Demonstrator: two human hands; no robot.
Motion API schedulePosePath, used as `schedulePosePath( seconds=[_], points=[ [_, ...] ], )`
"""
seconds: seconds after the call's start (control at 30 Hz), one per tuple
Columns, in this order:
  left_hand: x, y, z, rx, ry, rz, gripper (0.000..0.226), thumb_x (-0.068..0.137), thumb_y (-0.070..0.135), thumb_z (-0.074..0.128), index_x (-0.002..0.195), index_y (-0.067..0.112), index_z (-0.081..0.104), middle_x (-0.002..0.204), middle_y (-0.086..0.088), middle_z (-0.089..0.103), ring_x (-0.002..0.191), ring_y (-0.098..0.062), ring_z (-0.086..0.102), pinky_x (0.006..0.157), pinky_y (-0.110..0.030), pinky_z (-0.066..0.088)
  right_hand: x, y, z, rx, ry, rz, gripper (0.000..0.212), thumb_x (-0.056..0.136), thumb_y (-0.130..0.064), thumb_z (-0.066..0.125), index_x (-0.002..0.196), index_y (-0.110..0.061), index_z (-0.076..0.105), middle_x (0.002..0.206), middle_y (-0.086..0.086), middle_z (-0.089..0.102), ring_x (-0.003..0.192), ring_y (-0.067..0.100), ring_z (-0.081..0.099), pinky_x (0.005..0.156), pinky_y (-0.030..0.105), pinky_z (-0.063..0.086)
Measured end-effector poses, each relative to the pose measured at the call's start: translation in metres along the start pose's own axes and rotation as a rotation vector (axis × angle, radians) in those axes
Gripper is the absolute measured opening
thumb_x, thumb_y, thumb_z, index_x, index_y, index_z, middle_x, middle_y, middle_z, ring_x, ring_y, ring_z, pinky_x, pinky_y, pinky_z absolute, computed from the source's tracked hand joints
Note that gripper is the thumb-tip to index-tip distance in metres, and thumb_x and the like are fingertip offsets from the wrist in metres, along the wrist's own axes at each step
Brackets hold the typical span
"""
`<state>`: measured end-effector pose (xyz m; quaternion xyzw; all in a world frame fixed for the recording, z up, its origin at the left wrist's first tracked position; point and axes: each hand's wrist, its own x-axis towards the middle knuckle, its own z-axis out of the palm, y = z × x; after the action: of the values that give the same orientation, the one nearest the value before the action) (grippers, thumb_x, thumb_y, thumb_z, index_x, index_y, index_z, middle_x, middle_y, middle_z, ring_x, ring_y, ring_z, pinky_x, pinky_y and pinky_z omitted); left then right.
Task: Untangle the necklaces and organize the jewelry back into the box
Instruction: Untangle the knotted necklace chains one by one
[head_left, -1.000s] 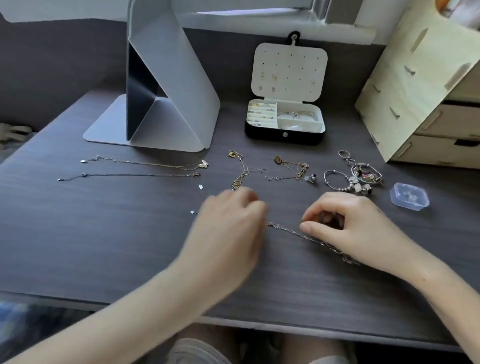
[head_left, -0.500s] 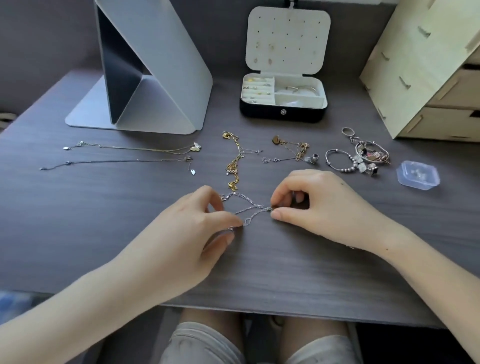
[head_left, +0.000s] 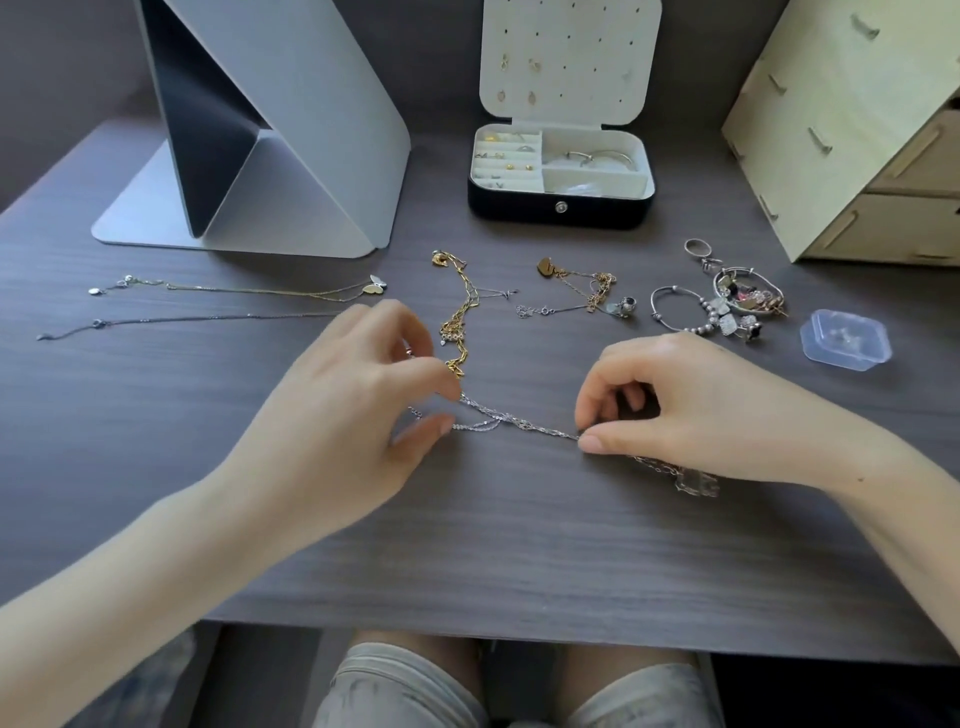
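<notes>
Untangling step in hand. The silver chain (head_left: 519, 423) is lying at the centre of the bench (head_left: 493, 545), stretched between both hands. The right hand (head_left: 691, 405), at 3 o'clock, is pinching it with thumb against forefinger. The left hand (head_left: 337, 415), at 9 o'clock, is catching two strands, its fingers curled and slightly parted. The next move probably calls for easing one strand through the knot. The jewelry box (head_left: 558, 208) is standing open at 12 o'clock.
</notes>
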<state>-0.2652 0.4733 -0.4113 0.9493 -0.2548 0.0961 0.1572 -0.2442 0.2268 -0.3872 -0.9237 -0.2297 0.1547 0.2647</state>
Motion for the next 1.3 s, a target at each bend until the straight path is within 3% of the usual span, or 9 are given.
schedulePosePath(
  seconds=[0.1,0.17,0.3,0.57,0.67,0.77,0.93,1.3],
  points=[
    [-0.004,0.009,0.005,-0.111,-0.096,0.068,0.02,0.083,0.033,0.051,0.089,0.024,0.068,0.088,0.006,0.053,0.071,-0.008,0.046,0.065,-0.017,0.038,0.004,-0.005,0.003,0.011,0.051,-0.016,0.018,0.072,-0.044,0.061,0.072,-0.027,0.067,0.066,-0.011,0.062,0.066,0.005,0.051,0.061,0.017,0.04],
    [-0.006,0.011,0.006,-0.186,-0.13,0.066,0.017,0.085,0.03,0.053,0.091,0.027,0.068,0.084,0.013,0.05,0.062,0.0,0.038,0.06,-0.006,0.03,0.009,-0.011,0.009,0.029,0.096,-0.039,0.018,0.073,-0.043,0.061,0.075,-0.026,0.067,0.068,-0.011,0.062,0.069,0.004,0.051,0.062,0.016,0.04],
    [-0.01,0.014,0.004,-0.287,-0.182,0.079,0.026,0.086,0.037,0.044,0.088,0.033,0.07,0.077,0.021,0.042,0.052,0.004,0.039,0.056,-0.004,0.03,0.019,-0.02,0.018,0.0,0.076,-0.087,0.007,0.077,-0.032,0.069,0.079,-0.026,0.067,0.068,-0.013,0.059,0.07,0.001,0.05,0.064,0.012,0.037],
    [-0.013,0.016,-0.006,-0.342,-0.217,0.082,0.028,0.085,0.038,0.043,0.088,0.035,0.071,0.081,0.019,0.053,0.055,-0.001,0.045,0.057,-0.001,0.03,0.025,-0.022,0.014,0.016,0.001,-0.096,0.002,0.08,-0.023,0.068,0.079,-0.025,0.068,0.065,-0.013,0.061,0.066,0.001,0.052,0.062,0.01,0.037],
    [-0.01,0.012,-0.009,-0.244,-0.154,0.107,0.029,0.083,0.028,0.044,0.088,0.033,0.072,0.079,0.016,0.053,0.057,-0.002,0.043,0.056,-0.007,0.033,0.024,-0.024,0.015,0.023,-0.018,-0.094,0.003,0.08,-0.026,0.067,0.078,-0.026,0.068,0.064,-0.013,0.06,0.066,0.001,0.051,0.062,0.01,0.037],
    [-0.009,0.009,-0.008,-0.07,-0.098,0.214,0.041,0.079,0.014,0.04,0.095,0.032,0.073,0.077,0.005,0.051,0.063,-0.014,0.042,0.053,-0.025,0.038,0.025,-0.027,0.016,0.011,-0.034,-0.077,0.005,0.077,-0.031,0.069,0.075,-0.027,0.067,0.062,-0.013,0.059,0.065,0.0,0.051,0.061,0.01,0.037],
    [-0.012,0.012,-0.004,0.048,-0.073,0.289,0.048,0.076,0.011,0.036,0.102,0.029,0.072,0.075,-0.004,0.052,0.065,-0.022,0.043,0.049,-0.034,0.044,0.031,-0.03,0.014,-0.004,-0.074,-0.061,0.009,0.073,-0.034,0.072,0.071,-0.027,0.066,0.056,-0.012,0.055,0.057,-0.003,0.051,0.056,0.012,0.037],
    [-0.015,0.006,-0.001,-0.002,-0.096,0.289,0.046,0.076,0.007,0.043,0.104,0.03,0.072,0.076,-0.003,0.049,0.065,-0.021,0.038,0.054,-0.03,0.039,0.034,-0.031,0.012,-0.037,-0.093,-0.073,0.005,0.075,-0.026,0.068,0.071,-0.025,0.067,0.054,-0.012,0.057,0.054,-0.003,0.052,0.055,0.008,0.036]
  ],
)
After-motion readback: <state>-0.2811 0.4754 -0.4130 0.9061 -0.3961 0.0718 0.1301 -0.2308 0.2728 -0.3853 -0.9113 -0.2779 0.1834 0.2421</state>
